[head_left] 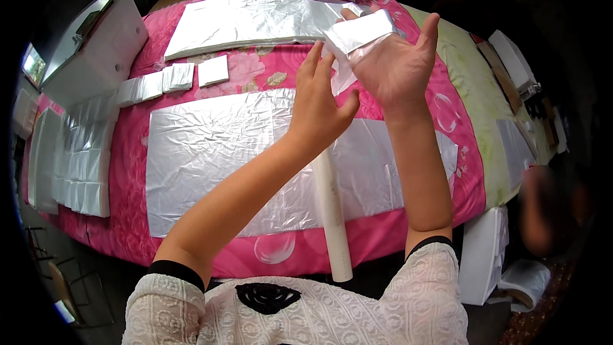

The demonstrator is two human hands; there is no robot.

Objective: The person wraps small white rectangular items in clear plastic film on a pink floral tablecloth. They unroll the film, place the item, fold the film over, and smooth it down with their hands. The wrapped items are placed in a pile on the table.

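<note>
Palm up, my right hand (397,76) is raised over the table with a clear plastic bag (365,30) wound flat around its outstretched fingers; the thumb sticks out to the right. A loose tail of the plastic hangs beside the palm. My left hand (322,105) is just left of it, fingers extended and the tips close to the band; whether they touch it I cannot tell. Below both hands lies a crinkled stack of flat plastic bags (217,147). A white tube (332,217) lies across that stack, pointing toward me.
Another flat bag stack (242,19) lies at the far side of the pink floral cloth (128,172). Small folded packets (212,70) sit to the left, near piled folded bags (86,160) and a white box (102,51). A white block (482,255) stands at the lower right.
</note>
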